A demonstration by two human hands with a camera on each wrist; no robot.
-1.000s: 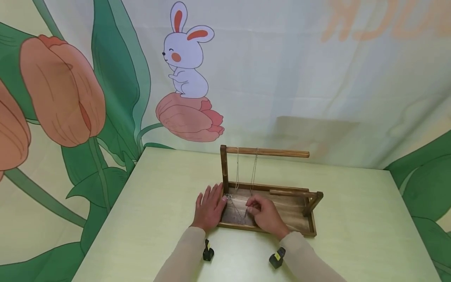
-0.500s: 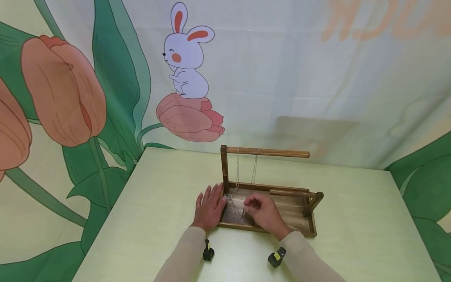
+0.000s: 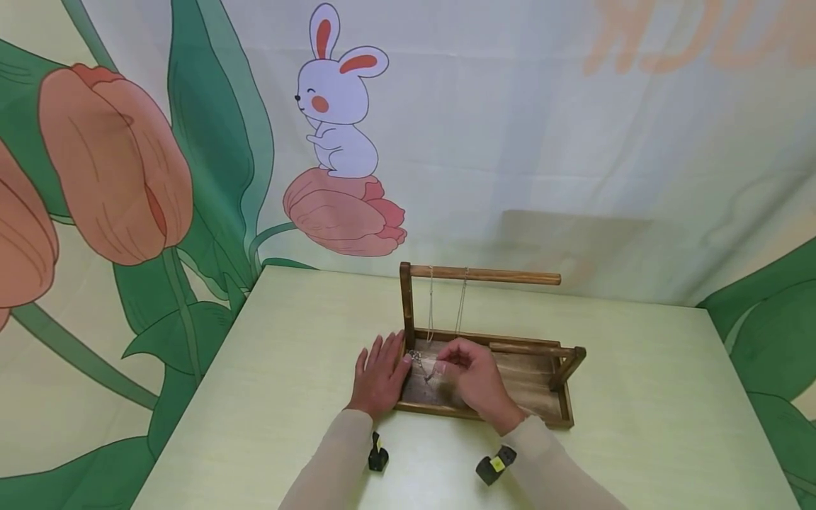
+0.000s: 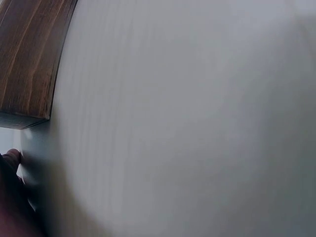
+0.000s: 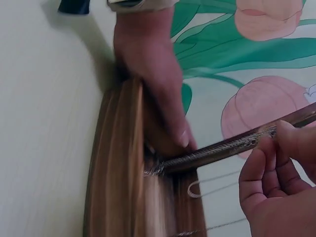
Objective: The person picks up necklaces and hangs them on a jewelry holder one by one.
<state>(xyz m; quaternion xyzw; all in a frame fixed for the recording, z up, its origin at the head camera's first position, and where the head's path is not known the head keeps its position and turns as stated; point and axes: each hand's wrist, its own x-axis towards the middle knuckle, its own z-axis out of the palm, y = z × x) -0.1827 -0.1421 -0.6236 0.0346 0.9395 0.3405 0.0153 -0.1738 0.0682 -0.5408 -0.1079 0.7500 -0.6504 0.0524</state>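
Observation:
A silver chain necklace stretches from the tray up to my right hand, whose thumb and fingers pinch its upper part. Part of that chain lies heaped at the left end of the brown wooden tray. My left hand rests against the tray's left end with its fingers straight, the thumb over the rim. In the right wrist view the left hand lies along the same wooden end. Two thin chains hang from the stand's upper bar, behind my right hand.
A tall post carries the upper bar at the tray's left end. A lower bar runs from a short post on the right. The tray sits on a pale table before a printed backdrop.
My right hand has shifted slightly left and up, drawing the pinched chain's lower bend up and toward the left. The left hand has stayed in place.

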